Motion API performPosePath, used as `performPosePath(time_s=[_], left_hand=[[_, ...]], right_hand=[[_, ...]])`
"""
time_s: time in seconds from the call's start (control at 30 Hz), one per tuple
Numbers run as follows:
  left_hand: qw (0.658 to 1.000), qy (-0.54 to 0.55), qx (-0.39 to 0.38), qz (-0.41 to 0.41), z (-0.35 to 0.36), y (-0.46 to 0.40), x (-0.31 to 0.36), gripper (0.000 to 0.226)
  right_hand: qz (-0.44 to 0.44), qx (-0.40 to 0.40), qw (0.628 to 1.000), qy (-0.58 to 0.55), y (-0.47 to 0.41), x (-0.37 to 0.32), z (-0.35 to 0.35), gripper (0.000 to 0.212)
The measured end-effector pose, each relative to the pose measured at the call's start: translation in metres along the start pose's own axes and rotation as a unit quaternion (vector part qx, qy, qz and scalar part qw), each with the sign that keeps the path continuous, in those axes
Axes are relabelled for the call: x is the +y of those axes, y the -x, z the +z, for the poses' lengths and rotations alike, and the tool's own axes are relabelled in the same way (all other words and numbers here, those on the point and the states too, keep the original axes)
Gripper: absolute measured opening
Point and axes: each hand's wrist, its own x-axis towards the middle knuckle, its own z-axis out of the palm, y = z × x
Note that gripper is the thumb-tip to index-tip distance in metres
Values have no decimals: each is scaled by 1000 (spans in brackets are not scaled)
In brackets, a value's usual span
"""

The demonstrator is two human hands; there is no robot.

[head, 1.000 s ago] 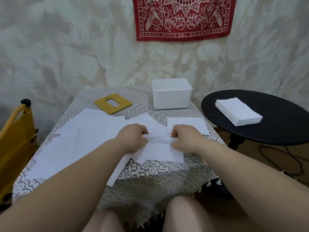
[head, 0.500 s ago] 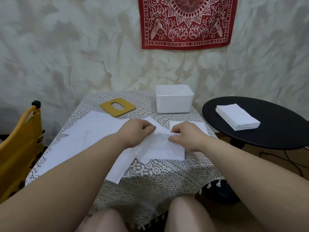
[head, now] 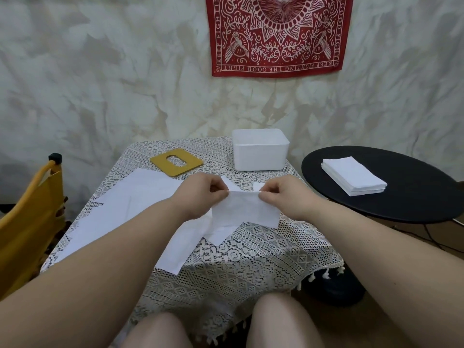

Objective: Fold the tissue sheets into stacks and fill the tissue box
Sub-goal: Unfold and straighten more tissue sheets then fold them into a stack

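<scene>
Head view: left hand [head: 200, 194] and right hand [head: 281, 197] pinch a tissue sheet [head: 244, 209] by its top edge above the table [head: 251, 259] (probably mid-fold); keep corners matched, tension even, before creasing.

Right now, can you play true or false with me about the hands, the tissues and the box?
1. Both hands, left hand and right hand, pinch one tissue sheet. True.
2. The yellow lid sits on the white box. False: it lies on the tablecloth beside the box.
3. A tissue stack sits on the black table. True.
4. The held sheet lies flat. False: its top edge is lifted.
</scene>
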Motion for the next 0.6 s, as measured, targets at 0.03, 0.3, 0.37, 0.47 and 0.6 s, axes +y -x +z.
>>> performPosePath(time_s=[0.03,0.3,0.37,0.47,0.6], left_hand=[[1000,-6,1,1,-1,0,0,4],[999,-37,16,13,-6,-7,5,5],[999,-39,24,16,-3,-12,9,4],[999,-19,41,13,6,-24,14,6],[997,5,81,-4,31,-51,24,8]], right_hand=[[-2,-2,1000,10,0,0,-2,14],[16,0,1000,18,5,12,-30,9],[17,9,999,38,5,16,-38,8],[25,27,998,54,4,25,-48,10],[52,85,995,21,-4,39,-56,8]])
